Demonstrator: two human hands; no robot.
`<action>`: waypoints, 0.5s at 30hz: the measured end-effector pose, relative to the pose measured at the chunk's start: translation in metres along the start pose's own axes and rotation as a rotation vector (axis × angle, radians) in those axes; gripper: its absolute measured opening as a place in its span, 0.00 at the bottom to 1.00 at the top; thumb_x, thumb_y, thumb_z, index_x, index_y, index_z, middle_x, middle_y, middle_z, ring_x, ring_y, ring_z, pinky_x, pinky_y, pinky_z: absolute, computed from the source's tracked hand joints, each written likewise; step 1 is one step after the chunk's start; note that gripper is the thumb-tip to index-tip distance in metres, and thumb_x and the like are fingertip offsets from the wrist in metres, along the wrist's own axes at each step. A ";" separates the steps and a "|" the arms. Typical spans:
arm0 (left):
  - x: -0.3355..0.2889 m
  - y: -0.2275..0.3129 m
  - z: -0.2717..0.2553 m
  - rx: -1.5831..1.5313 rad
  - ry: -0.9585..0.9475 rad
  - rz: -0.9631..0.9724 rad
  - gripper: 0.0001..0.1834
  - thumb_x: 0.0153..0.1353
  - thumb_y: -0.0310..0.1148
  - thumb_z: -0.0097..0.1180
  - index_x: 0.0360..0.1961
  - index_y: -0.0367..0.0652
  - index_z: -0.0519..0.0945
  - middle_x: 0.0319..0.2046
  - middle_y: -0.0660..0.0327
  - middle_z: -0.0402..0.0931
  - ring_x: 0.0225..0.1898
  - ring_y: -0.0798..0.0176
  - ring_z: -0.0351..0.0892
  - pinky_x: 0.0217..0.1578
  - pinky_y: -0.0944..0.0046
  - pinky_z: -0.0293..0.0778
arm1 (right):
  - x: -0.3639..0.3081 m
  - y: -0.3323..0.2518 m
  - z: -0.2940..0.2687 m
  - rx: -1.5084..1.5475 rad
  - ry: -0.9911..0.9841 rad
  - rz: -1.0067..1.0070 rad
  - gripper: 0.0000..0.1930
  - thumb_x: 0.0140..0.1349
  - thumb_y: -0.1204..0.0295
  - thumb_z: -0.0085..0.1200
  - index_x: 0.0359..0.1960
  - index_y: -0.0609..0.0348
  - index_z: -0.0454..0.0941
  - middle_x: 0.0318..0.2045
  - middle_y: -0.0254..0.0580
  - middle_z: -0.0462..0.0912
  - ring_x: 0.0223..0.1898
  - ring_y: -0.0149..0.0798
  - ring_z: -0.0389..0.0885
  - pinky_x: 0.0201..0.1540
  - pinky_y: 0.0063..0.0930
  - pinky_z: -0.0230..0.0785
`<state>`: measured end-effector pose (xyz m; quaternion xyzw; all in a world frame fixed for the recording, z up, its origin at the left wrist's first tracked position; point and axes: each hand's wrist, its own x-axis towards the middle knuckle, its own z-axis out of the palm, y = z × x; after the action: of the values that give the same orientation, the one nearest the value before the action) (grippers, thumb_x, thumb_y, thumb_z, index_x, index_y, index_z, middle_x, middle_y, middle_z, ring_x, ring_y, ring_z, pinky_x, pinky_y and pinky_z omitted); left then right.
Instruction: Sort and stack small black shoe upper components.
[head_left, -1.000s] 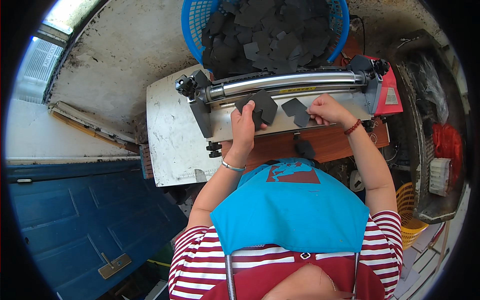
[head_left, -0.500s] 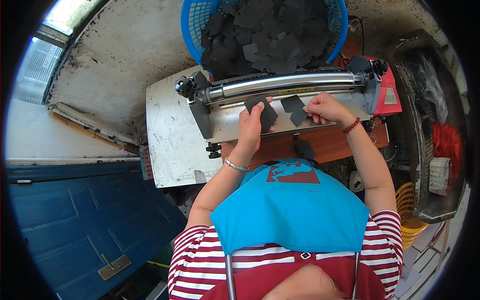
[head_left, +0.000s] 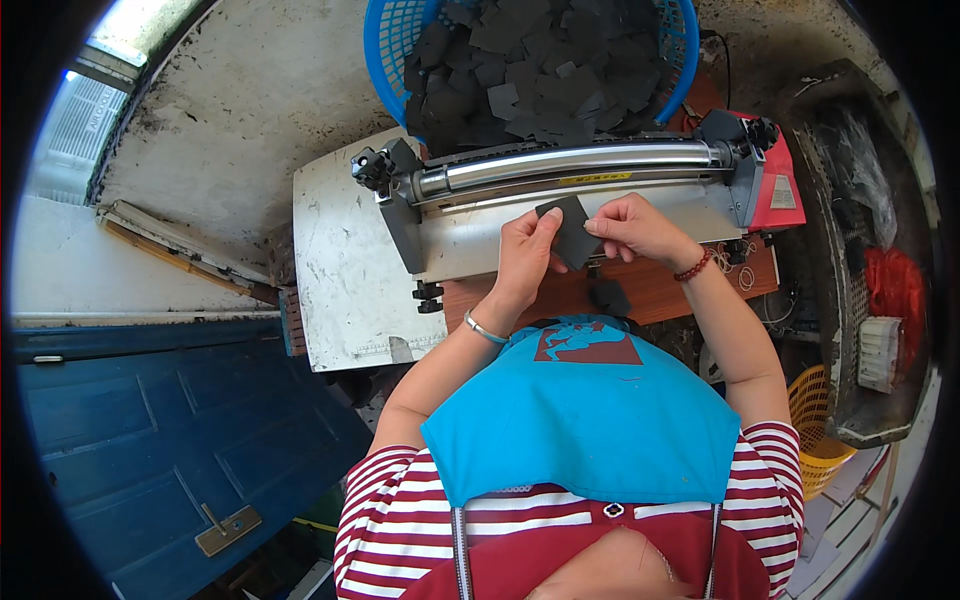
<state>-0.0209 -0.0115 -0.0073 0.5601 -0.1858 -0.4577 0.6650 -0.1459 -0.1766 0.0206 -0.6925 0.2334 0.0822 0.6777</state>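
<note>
A dark grey square piece of sheet (head_left: 575, 240) is held between my two hands, over the front of the steel feed plate (head_left: 462, 243). My left hand (head_left: 527, 258) grips its left side, thumb on top; whether it is one piece or several stacked, I cannot tell. Fingertips of my right hand (head_left: 636, 232) pinch at its right edge. Just beyond the hands runs the shiny steel roller (head_left: 590, 163) of a bench machine. Below them, another dark piece (head_left: 608, 297) rests near the front edge of a reddish-brown wooden board (head_left: 680, 287).
Behind the machine stands a blue plastic basket (head_left: 384, 60) heaped with dark pieces. A white table (head_left: 335, 260) lies left, a blue door (head_left: 130, 440) nearer. On the right are a dark long tray (head_left: 865, 425) with plastic bags and a yellow basket (head_left: 822, 475).
My hands have come together: the left moved right with its dark piece, and the separate piece in my right hand now cannot be told apart from it.
</note>
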 end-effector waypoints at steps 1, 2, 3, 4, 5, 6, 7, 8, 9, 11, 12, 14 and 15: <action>0.000 0.000 -0.002 0.000 -0.001 -0.001 0.16 0.68 0.39 0.49 0.40 0.36 0.80 0.29 0.62 0.78 0.28 0.72 0.77 0.20 0.72 0.74 | 0.000 0.000 -0.006 0.001 0.001 0.001 0.15 0.65 0.61 0.55 0.25 0.58 0.79 0.16 0.30 0.77 0.12 0.19 0.68 0.15 0.13 0.58; -0.002 0.001 -0.003 0.031 -0.024 0.006 0.16 0.69 0.39 0.48 0.38 0.35 0.79 0.29 0.61 0.77 0.28 0.71 0.77 0.21 0.72 0.74 | -0.001 0.001 -0.012 0.001 0.009 0.006 0.15 0.65 0.61 0.55 0.25 0.58 0.79 0.16 0.30 0.77 0.12 0.19 0.68 0.15 0.12 0.57; -0.003 0.002 -0.004 0.062 -0.048 0.013 0.17 0.69 0.39 0.46 0.35 0.34 0.78 0.28 0.60 0.77 0.28 0.70 0.78 0.21 0.72 0.74 | -0.002 0.002 -0.015 0.001 0.016 0.012 0.15 0.65 0.61 0.54 0.25 0.58 0.79 0.16 0.30 0.77 0.12 0.18 0.68 0.14 0.12 0.57; -0.003 0.001 -0.004 0.062 -0.049 0.012 0.17 0.69 0.39 0.46 0.35 0.34 0.78 0.28 0.60 0.77 0.28 0.70 0.78 0.21 0.72 0.74 | -0.002 0.002 -0.015 0.002 0.017 0.013 0.15 0.65 0.61 0.54 0.25 0.58 0.79 0.16 0.30 0.77 0.12 0.18 0.68 0.14 0.12 0.57; -0.002 -0.001 -0.005 0.025 -0.063 0.013 0.18 0.70 0.39 0.45 0.35 0.34 0.77 0.29 0.59 0.77 0.28 0.69 0.78 0.21 0.71 0.75 | -0.002 0.002 -0.013 -0.001 0.047 -0.016 0.15 0.65 0.62 0.55 0.24 0.58 0.78 0.16 0.30 0.77 0.12 0.19 0.68 0.15 0.12 0.57; -0.002 -0.001 -0.006 -0.011 -0.076 0.014 0.18 0.70 0.39 0.44 0.35 0.33 0.77 0.30 0.58 0.76 0.28 0.67 0.79 0.22 0.71 0.75 | -0.002 0.002 -0.012 -0.004 0.076 -0.045 0.15 0.64 0.62 0.55 0.23 0.59 0.78 0.16 0.30 0.77 0.12 0.19 0.68 0.15 0.12 0.58; -0.003 0.000 -0.006 -0.011 -0.076 0.013 0.18 0.70 0.39 0.44 0.35 0.33 0.77 0.30 0.58 0.76 0.28 0.67 0.79 0.22 0.71 0.75 | -0.002 0.004 -0.010 -0.003 0.076 -0.045 0.15 0.64 0.62 0.55 0.23 0.59 0.78 0.16 0.30 0.77 0.12 0.19 0.68 0.15 0.12 0.58; -0.004 0.001 -0.008 -0.019 -0.080 0.011 0.18 0.71 0.39 0.43 0.35 0.33 0.77 0.30 0.58 0.76 0.28 0.67 0.79 0.22 0.71 0.75 | -0.001 0.006 -0.009 0.013 0.097 -0.061 0.15 0.64 0.62 0.55 0.22 0.58 0.78 0.15 0.30 0.77 0.12 0.19 0.67 0.14 0.13 0.57; -0.005 0.003 -0.009 -0.027 -0.084 0.010 0.18 0.71 0.38 0.42 0.35 0.34 0.77 0.31 0.58 0.76 0.27 0.67 0.79 0.22 0.72 0.75 | -0.001 0.008 -0.008 0.028 0.118 -0.078 0.15 0.64 0.63 0.55 0.22 0.58 0.78 0.15 0.30 0.77 0.12 0.19 0.67 0.14 0.13 0.57; -0.007 0.003 -0.012 -0.017 -0.041 0.037 0.18 0.71 0.38 0.42 0.34 0.34 0.77 0.29 0.59 0.76 0.26 0.68 0.79 0.21 0.73 0.74 | -0.002 0.013 -0.009 -0.007 0.172 -0.050 0.15 0.63 0.64 0.55 0.21 0.59 0.78 0.15 0.31 0.77 0.11 0.20 0.68 0.14 0.14 0.58; -0.008 0.002 -0.013 -0.006 0.000 0.064 0.18 0.71 0.37 0.41 0.32 0.34 0.77 0.27 0.60 0.76 0.25 0.70 0.78 0.19 0.74 0.74 | -0.003 0.015 -0.010 -0.042 0.228 -0.021 0.15 0.63 0.64 0.55 0.21 0.59 0.78 0.14 0.32 0.77 0.11 0.21 0.68 0.14 0.14 0.58; -0.009 0.001 -0.021 0.006 0.008 0.057 0.18 0.71 0.37 0.41 0.32 0.34 0.77 0.28 0.60 0.76 0.25 0.70 0.78 0.19 0.74 0.74 | 0.000 0.017 -0.013 -0.162 0.317 0.006 0.15 0.63 0.64 0.54 0.20 0.60 0.78 0.14 0.33 0.77 0.10 0.22 0.69 0.14 0.16 0.59; -0.010 0.001 -0.023 0.017 0.018 0.048 0.18 0.71 0.37 0.42 0.31 0.34 0.77 0.28 0.60 0.76 0.24 0.70 0.78 0.19 0.74 0.74 | 0.003 0.018 -0.015 -0.282 0.406 0.035 0.16 0.63 0.64 0.54 0.20 0.62 0.78 0.13 0.34 0.77 0.10 0.23 0.70 0.14 0.18 0.61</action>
<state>-0.0084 0.0101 -0.0109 0.5652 -0.1973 -0.4348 0.6727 -0.1543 -0.1912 0.0040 -0.7784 0.3629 -0.0150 0.5121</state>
